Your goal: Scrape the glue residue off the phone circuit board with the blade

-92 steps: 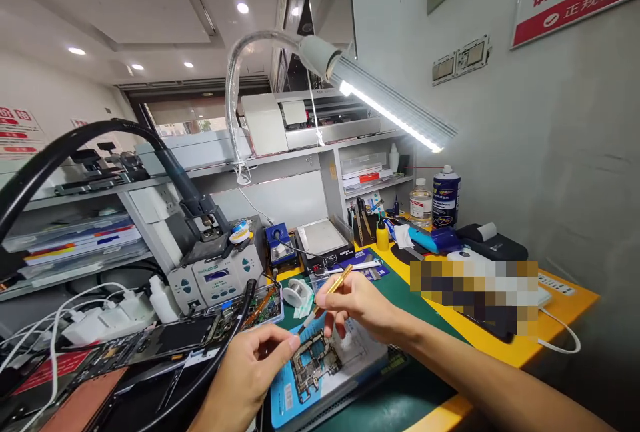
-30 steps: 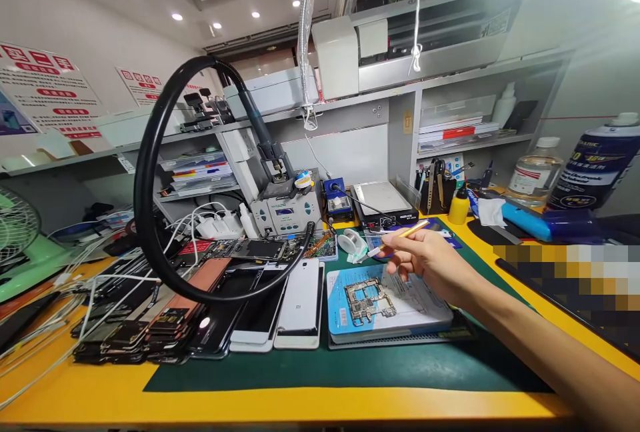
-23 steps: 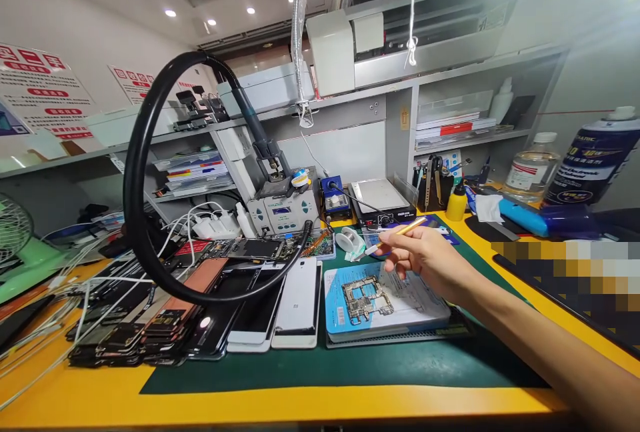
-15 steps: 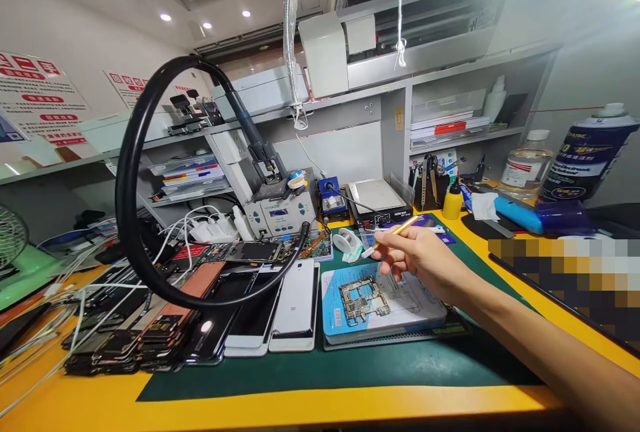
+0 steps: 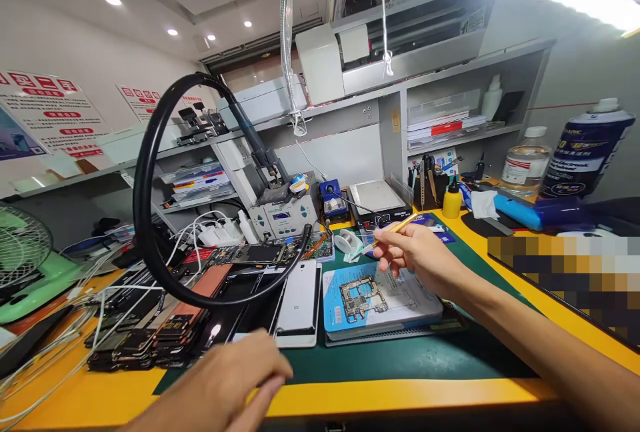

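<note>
My right hand (image 5: 410, 249) is closed around a slim gold-handled tool (image 5: 400, 224) with a pale flat tip, held above the far edge of a thick book. A bare phone circuit board (image 5: 363, 299) lies on the blue-and-white cover of the book (image 5: 417, 315), below and to the left of that hand. The tip is close to a white spool (image 5: 349, 243) and does not touch the board. My left hand (image 5: 235, 379) is at the lower left, in front of the phones. Its thumb and bent forefinger are apart, and nothing shows between them.
A white phone (image 5: 299, 302) and stacked phone parts (image 5: 125, 349) lie left of the book. A black hose (image 5: 143, 172) loops above them from the hot-air station (image 5: 283, 212). A yellow bottle (image 5: 452, 202), clear bottle (image 5: 525, 162) and spray can (image 5: 580, 152) stand right.
My left hand has come into view at the lower left. My right hand stays nearly in place with the gold-handled tool. The view has shifted slightly to the left.
</note>
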`<state>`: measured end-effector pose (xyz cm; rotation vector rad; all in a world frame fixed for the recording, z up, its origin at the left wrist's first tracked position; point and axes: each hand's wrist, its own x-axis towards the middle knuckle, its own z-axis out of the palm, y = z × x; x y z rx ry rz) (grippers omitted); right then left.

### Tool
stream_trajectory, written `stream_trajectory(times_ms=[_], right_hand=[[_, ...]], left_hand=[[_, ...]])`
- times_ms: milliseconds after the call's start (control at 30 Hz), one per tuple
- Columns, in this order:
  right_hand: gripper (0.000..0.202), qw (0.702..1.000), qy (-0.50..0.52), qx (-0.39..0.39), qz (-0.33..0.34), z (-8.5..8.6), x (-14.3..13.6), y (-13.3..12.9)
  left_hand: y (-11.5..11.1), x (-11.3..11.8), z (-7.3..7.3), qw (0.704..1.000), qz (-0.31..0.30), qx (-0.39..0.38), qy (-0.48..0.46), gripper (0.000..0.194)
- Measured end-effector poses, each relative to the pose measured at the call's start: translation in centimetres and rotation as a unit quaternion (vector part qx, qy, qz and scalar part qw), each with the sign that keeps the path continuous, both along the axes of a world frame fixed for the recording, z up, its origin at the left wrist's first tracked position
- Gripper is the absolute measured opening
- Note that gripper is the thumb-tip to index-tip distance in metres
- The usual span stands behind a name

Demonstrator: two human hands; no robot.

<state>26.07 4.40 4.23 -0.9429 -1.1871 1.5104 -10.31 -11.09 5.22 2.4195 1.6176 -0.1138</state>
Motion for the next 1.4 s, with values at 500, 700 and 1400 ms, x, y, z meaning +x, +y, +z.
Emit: stream_trajectory(times_ms=[500,700,1400], right_hand=[[0.025,0.997,-0.073,0.004,0.002,0.2,0.6,0.4],[0.025,0.997,-0.077,0.008,0.006,0.0,0.5,0.5],[0.027,0.999,-0.009,0.040,0.004,0.2,0.5,-0.1]], left_hand=[[21.5,-5.3,0.0,0.955,0.100,0.069,0.272,0.049],[22.5,-6.6,-1.1,0.949,0.104,0.065,0.289,0.048],[22.6,-6.6,0.1,0.959,0.096,0.065,0.259,0.047]])
